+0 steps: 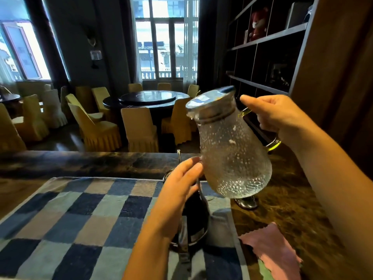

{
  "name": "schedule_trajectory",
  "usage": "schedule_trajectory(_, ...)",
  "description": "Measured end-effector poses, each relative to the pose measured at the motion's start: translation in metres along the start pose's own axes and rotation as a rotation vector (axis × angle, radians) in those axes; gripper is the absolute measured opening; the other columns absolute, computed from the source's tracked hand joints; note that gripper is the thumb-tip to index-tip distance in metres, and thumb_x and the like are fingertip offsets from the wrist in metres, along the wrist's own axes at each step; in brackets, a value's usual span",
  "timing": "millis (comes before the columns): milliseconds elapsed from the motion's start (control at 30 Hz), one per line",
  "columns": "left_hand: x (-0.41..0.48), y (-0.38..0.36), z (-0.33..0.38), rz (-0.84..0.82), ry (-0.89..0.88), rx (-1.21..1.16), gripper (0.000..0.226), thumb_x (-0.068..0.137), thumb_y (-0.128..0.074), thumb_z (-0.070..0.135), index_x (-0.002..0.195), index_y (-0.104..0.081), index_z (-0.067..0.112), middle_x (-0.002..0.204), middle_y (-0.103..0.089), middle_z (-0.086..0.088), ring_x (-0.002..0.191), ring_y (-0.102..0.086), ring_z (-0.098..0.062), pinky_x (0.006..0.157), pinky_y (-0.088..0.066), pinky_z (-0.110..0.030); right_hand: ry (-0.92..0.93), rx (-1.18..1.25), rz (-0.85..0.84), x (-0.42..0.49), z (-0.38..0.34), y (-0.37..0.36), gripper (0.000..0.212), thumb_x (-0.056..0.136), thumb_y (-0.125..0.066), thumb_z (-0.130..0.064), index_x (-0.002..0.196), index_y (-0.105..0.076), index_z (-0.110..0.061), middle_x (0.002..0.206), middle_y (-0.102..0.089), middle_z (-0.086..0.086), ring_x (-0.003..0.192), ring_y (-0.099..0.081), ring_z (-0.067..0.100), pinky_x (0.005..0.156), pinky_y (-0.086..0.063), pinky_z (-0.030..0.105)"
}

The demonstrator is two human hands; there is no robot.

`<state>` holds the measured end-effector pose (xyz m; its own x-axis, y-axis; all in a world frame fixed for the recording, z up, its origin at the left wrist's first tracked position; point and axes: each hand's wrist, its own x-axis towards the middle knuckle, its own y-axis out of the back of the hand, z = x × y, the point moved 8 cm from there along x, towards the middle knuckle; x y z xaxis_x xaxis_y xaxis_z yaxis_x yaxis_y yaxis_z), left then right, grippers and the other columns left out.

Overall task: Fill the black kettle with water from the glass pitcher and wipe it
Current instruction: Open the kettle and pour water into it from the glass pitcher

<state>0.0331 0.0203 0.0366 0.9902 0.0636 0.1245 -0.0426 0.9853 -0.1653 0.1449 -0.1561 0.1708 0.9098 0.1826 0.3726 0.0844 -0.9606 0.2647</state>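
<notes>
Gripping tilted glass pitcher, right hand raised

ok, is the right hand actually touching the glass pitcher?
Touching. The head view shows the right hand with fingers curled round the handle of the glass pitcher, which is held tilted.

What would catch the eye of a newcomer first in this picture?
The tilted glass pitcher in mid-air, right of centre, stands out first, with the right hand gripping its handle. Below it, the left hand is above the black kettle, which stands on a blue checkered towel. A pink cloth lies at lower right.
</notes>
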Motion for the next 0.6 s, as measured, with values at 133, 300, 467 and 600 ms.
schedule_trajectory(133,-0.01,0.048,0.013,0.22,-0.138,-0.006,0.054,0.069,-0.059,0.049,0.118,-0.059,0.028,0.119,-0.066,0.01,0.106,-0.062,0.002,0.078,-0.048,-0.01,-0.136,0.228,0.028,0.004,-0.002,-0.025,0.044,0.082,-0.067,-0.047,0.056,-0.04,-0.024,0.045,-0.031,-0.007,0.048,-0.022,0.011,0.055,-0.022,0.026)
schedule_trajectory(300,-0.025,0.099,0.005,0.379,-0.157,0.056,0.058,0.069,-0.058,0.051,0.124,-0.054,0.032,0.123,-0.06,0.012,0.115,-0.057,-0.007,0.084,-0.045,-0.018,-0.211,0.395,-0.051,0.001,-0.01,-0.093,0.045,0.085,-0.059,-0.052,0.057,-0.04,-0.023,0.04,-0.033,-0.01,0.039,-0.026,0.006,0.053,-0.027,0.021)
schedule_trajectory(467,-0.033,0.167,-0.003,0.533,-0.157,-0.034,0.055,0.07,-0.064,0.044,0.123,-0.057,0.034,0.127,-0.062,0.007,0.116,-0.059,-0.012,0.092,-0.047,-0.028,-0.198,0.518,-0.217,-0.011,-0.023,-0.181,0.046,0.091,-0.055,-0.048,0.057,-0.037,-0.023,0.044,-0.027,-0.008,0.041,-0.02,0.008,0.052,-0.017,0.025)
schedule_trajectory(600,-0.034,0.22,-0.026,0.556,-0.065,-0.167,0.067,0.068,-0.063,0.04,0.131,-0.055,0.02,0.123,-0.065,0.002,0.115,-0.06,-0.018,0.091,-0.048,-0.032,-0.148,0.471,-0.226,-0.025,-0.028,-0.245,0.041,0.097,-0.048,-0.039,0.061,-0.041,-0.023,0.046,-0.031,-0.007,0.045,-0.027,0.009,0.052,-0.028,0.026)
